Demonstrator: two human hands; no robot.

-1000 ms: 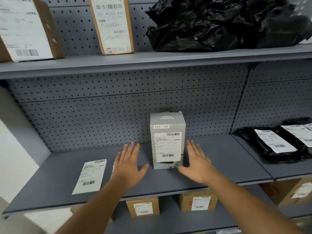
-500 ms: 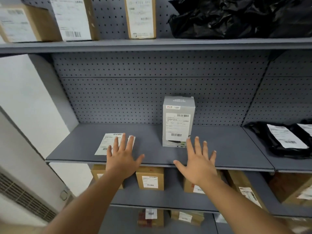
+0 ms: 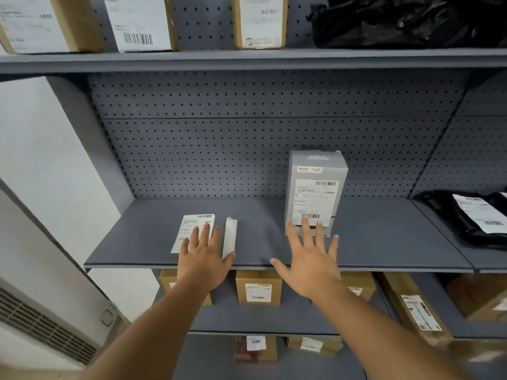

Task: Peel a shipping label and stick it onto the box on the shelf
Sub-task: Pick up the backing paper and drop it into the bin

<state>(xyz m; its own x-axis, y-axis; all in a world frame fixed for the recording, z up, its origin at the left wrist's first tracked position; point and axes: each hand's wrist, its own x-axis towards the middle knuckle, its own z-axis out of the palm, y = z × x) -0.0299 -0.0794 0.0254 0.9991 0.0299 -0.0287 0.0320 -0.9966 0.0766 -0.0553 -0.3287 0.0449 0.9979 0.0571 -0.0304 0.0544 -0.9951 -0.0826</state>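
A grey box (image 3: 315, 171) stands upright on the middle shelf (image 3: 255, 234), with a white shipping label (image 3: 315, 198) stuck on its front. Left of it a loose white label sheet (image 3: 193, 226) lies flat on the shelf, and a narrow white strip of paper (image 3: 230, 237) lies beside that. My left hand (image 3: 204, 259) hovers open in front of the sheet and strip, fingers spread, holding nothing. My right hand (image 3: 310, 261) is open too, fingers spread, its fingertips overlapping the box's lower front in view.
The top shelf holds cardboard boxes (image 3: 140, 23) with labels and a black plastic bag (image 3: 411, 20). A black mailer bag (image 3: 472, 215) with a label lies on the shelf at the right. Labelled cardboard boxes (image 3: 258, 287) fill the lower shelves. A white wall stands at left.
Both hands have drawn back from either side of the box toward the shelf's front edge. The camera has backed away and panned left, showing the lower shelves.
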